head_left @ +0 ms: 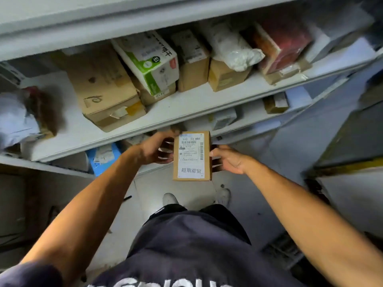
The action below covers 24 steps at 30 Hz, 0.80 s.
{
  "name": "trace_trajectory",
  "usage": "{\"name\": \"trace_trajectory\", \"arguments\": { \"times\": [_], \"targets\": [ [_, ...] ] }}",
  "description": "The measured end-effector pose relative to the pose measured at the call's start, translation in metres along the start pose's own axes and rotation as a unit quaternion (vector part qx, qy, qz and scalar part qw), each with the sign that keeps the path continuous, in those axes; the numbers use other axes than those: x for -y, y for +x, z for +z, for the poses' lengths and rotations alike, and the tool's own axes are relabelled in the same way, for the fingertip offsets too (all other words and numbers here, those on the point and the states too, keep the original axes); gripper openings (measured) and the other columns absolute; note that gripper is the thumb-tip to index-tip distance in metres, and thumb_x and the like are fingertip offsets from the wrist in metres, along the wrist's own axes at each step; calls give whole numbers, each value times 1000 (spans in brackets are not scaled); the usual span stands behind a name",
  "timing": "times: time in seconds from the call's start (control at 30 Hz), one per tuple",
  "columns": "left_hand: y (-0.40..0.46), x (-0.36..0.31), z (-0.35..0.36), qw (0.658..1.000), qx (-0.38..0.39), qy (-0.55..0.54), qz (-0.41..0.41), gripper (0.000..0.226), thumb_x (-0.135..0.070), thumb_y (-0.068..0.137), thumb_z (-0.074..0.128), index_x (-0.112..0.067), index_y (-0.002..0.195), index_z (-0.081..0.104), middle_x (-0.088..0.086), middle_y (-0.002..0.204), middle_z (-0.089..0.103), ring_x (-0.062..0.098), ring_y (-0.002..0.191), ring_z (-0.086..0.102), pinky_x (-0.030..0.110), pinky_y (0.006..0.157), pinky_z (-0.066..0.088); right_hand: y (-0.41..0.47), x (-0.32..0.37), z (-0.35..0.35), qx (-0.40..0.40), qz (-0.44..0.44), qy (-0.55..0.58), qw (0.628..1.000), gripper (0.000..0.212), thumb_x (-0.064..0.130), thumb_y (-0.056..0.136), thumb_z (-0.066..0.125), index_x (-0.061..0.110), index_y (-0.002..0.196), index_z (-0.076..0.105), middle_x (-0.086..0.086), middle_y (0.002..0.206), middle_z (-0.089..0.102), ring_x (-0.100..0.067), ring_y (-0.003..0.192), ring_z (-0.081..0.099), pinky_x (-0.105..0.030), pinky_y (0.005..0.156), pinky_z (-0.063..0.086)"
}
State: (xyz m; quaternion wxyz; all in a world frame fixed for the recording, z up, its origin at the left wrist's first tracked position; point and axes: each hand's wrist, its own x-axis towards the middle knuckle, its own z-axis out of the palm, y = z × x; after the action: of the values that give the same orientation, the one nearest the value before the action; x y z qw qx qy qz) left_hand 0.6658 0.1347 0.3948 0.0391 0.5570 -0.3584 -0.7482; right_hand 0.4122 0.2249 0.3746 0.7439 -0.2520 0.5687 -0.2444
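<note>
Small cardboard parcel (192, 156) with white label facing up, between both hands, left hand (154, 149) gripping its left edge, right hand (230, 160) fingers curled on its right edge, white shelf (186, 104) of boxes just beyond the hands

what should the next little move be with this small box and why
Probably lift the small box up and forward onto the bare front strip of the middle shelf. The left hand and right hand hold it by its sides, label facing up, just below that shelf's edge, and the parcels standing there leave room in front.
</note>
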Motion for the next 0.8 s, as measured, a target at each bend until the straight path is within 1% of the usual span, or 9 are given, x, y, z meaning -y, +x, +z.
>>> {"name": "trace_trajectory", "arguments": {
  "times": [0.1, 0.17, 0.23, 0.33, 0.43, 0.53, 0.6, 0.73, 0.8],
  "targets": [
    [17, -10, 44, 998, 47, 29, 19, 37, -44, 77, 75, -21, 105, 71, 4, 102, 69, 20, 93, 65, 40, 92, 55, -24, -23, -34, -48, -17, 86, 995, 59, 37, 50, 74, 14, 105, 65, -8, 88, 70, -25, 81, 66, -34, 66, 58],
    [28, -17, 76, 996, 78, 45, 27, 37, -36, 74, 77, -26, 110, 70, -1, 95, 73, 18, 88, 67, 38, 83, 59, -41, -36, -56, -70, -34, 121, 990, 49, 33, 59, 70, 16, 104, 65, -9, 91, 68, -25, 84, 65, -34, 68, 58],
    [36, -26, 111, 989, 117, 80, 38, 32, -25, 88, 71, -28, 120, 65, -7, 77, 72, 11, 72, 68, 31, 66, 56, -59, -49, -78, -93, -47, 159, 982, 39, 28, 68, 61, 17, 105, 65, -9, 95, 67, -25, 87, 63, -34, 72, 57],
    [51, -37, 165, 981, 142, 127, 44, 41, -23, 91, 68, -32, 131, 60, -2, 87, 75, 14, 75, 72, 29, 61, 55, -87, -69, -114, -123, -63, 202, 970, 52, 31, 60, 67, 18, 111, 66, -12, 105, 65, -27, 95, 62, -36, 79, 57],
    [65, -49, 220, 972, 164, 163, 44, 58, -28, 79, 72, -32, 136, 59, 0, 93, 74, 16, 79, 70, 31, 62, 55, -116, -88, -149, -153, -83, 240, 955, 62, 35, 53, 69, 17, 112, 66, -9, 105, 67, -24, 95, 64, -37, 82, 55],
    [81, -59, 278, 958, 196, 203, 47, 57, -26, 75, 71, -36, 130, 61, 0, 98, 75, 18, 83, 73, 35, 69, 57, -148, -109, -185, -183, -106, 274, 938, 49, 30, 61, 68, 18, 108, 68, -5, 100, 70, -23, 95, 64, -38, 85, 53],
    [90, -62, 316, 950, 213, 223, 45, 52, -22, 83, 71, -36, 131, 60, 0, 100, 76, 19, 83, 75, 36, 68, 57, -170, -124, -208, -202, -113, 291, 928, 44, 27, 66, 63, 17, 109, 67, -4, 99, 70, -22, 95, 63, -37, 84, 53],
    [109, -58, 390, 927, 255, 272, 35, 44, -16, 93, 66, -34, 133, 59, 2, 106, 76, 22, 89, 75, 38, 68, 58, -215, -164, -239, -240, -144, 341, 898, 45, 32, 58, 69, 21, 101, 69, -2, 98, 66, -19, 88, 63, -36, 84, 54],
    [116, -55, 428, 909, 281, 308, 25, 44, -13, 94, 64, -33, 133, 59, 3, 108, 75, 23, 90, 75, 40, 69, 58, -237, -187, -248, -264, -160, 370, 876, 35, 27, 67, 65, 20, 101, 69, -4, 99, 65, -21, 89, 63, -36, 83, 55]
  ]
}}
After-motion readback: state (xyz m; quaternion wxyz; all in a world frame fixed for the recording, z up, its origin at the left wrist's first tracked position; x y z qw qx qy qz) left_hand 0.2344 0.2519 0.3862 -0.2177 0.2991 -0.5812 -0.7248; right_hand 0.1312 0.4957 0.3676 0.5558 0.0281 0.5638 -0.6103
